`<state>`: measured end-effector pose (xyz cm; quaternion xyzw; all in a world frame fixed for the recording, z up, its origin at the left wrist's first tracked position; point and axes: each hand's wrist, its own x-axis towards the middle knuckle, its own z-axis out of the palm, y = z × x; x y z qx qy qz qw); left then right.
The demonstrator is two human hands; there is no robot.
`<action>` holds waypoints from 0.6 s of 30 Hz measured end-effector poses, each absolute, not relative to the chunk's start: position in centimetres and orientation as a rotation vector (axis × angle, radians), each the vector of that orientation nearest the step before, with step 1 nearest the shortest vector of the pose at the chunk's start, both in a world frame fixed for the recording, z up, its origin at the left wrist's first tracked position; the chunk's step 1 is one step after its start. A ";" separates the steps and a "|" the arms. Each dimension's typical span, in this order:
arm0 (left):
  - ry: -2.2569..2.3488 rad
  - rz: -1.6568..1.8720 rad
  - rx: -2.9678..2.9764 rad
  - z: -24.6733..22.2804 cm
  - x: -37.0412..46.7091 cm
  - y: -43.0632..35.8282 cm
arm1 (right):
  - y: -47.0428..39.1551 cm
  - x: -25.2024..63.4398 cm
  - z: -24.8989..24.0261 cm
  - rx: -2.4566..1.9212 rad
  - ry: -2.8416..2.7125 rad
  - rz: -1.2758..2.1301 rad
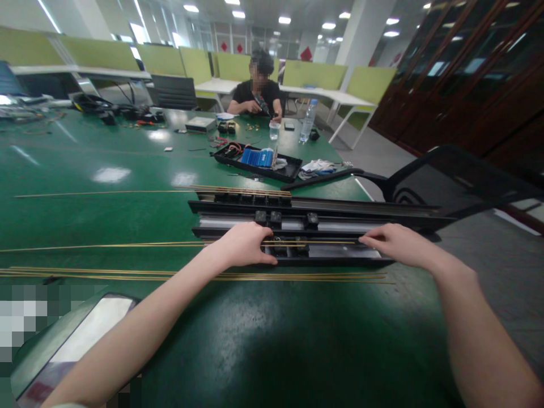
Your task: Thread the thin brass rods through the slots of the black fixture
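My right hand pinches the end of a thin brass rod over the nearest black channel. The rod runs left across small black blocks sitting in that channel. At the channel's left part, my left hand has thumb and fingers curled around a black block, with the rod passing by them. Two more black channels lie parallel behind; the middle one carries several black blocks. More brass rods rest on blocks in the far channel. Several loose rods lie in front.
Behind the channels sits a black tray with a blue finned part and wires. Gloves, a water bottle and a cup stand beyond. A person sits across the green table. A mesh chair is at right.
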<state>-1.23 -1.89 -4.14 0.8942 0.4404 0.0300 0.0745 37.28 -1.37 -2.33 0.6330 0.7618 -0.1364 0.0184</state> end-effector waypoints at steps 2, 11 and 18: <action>1.324 0.087 2.680 -4.1 -1.2 -1.9 | -1.7 35.9 -1.9 1.966 2.547 -0.282; 1.332 0.073 2.651 -3.9 -1.0 -2.0 | -3.4 27.8 -3.6 1.474 3.220 -0.283; 1.343 0.076 2.662 -4.0 -1.0 -2.0 | -3.3 25.9 -4.8 1.488 3.115 -0.049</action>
